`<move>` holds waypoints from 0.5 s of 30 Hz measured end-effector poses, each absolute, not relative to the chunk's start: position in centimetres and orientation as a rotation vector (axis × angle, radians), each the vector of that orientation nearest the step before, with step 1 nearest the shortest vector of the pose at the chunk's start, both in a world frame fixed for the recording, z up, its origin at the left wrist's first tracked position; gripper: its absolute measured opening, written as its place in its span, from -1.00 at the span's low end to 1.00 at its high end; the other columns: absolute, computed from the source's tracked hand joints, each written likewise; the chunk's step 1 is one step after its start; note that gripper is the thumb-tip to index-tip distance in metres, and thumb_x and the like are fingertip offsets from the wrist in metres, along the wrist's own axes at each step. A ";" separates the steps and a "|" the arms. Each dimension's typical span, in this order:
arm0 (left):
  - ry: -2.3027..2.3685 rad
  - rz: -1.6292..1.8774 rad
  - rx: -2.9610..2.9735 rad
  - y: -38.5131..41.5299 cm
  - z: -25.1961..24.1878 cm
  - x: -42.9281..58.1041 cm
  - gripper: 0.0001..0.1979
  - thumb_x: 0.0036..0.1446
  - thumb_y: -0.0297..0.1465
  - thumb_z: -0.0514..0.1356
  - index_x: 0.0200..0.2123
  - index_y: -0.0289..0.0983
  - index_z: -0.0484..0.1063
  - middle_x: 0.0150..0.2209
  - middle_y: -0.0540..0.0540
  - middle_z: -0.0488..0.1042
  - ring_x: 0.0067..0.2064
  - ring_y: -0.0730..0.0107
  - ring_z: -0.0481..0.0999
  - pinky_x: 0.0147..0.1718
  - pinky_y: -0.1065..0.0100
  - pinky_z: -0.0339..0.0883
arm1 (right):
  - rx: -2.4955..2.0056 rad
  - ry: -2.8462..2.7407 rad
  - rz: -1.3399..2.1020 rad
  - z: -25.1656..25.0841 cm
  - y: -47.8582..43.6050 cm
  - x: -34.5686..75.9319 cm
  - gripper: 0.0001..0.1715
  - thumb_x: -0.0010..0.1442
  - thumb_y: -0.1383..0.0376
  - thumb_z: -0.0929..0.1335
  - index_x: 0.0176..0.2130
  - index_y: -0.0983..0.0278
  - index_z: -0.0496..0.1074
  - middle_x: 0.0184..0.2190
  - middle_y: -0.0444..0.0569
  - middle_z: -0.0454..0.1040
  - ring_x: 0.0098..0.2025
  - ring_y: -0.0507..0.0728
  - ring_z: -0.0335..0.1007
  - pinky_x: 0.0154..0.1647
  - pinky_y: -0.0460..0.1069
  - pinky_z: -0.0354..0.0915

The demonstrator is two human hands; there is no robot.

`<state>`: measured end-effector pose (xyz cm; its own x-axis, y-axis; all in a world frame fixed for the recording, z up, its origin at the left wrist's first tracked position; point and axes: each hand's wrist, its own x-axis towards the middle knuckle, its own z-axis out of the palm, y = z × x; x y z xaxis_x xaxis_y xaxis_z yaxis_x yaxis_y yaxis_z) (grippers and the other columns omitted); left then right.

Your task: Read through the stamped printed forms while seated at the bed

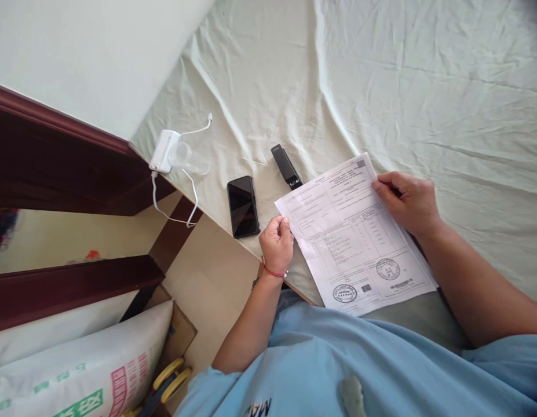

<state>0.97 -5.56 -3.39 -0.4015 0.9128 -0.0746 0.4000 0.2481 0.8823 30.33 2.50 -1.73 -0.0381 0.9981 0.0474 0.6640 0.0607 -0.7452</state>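
Printed paper sheets [344, 231] with two round stamps and a barcode lie tilted at the near edge of the cloth-covered surface. My left hand [277, 238], a red string on its wrist, pinches their left edge between thumb and curled fingers. On the upper right edge, my right hand [407, 200] grips the sheets with the thumb on top. Just beyond the top edge is a black stapler [286, 166], its near end touching or partly behind the paper. A black phone [243, 207] rests left of the stapler, close to my left hand.
A white charger block [165, 150] with cables and a clear plastic cup [190, 159] stand at the surface's left corner. Pale green wrinkled cloth [381, 75] covers the surface. Below left are a dark wooden frame [68, 289], a printed white sack [90, 365] and yellow-handled scissors [172, 379].
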 end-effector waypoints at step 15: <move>1.920 1.098 1.217 -5.8 -3.9 0.7 -0.60 0.38 -0.02 0.15 -0.33 -0.21 0.44 -0.63 0.09 0.30 -0.57 0.49 0.32 -0.51 0.41 0.19 | -1.658 -1.808 0.724 -1.9 2.6 30.4 -0.71 0.40 0.04 0.34 -0.16 0.05 0.63 -0.31 -0.01 0.66 -0.23 0.30 0.59 -0.16 0.21 0.41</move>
<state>0.67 -5.76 -3.91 -0.3935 0.9174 -0.0599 0.4139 0.2349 0.8795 30.40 2.61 -1.87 -0.0633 0.9966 0.0534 0.6845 0.0823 -0.7243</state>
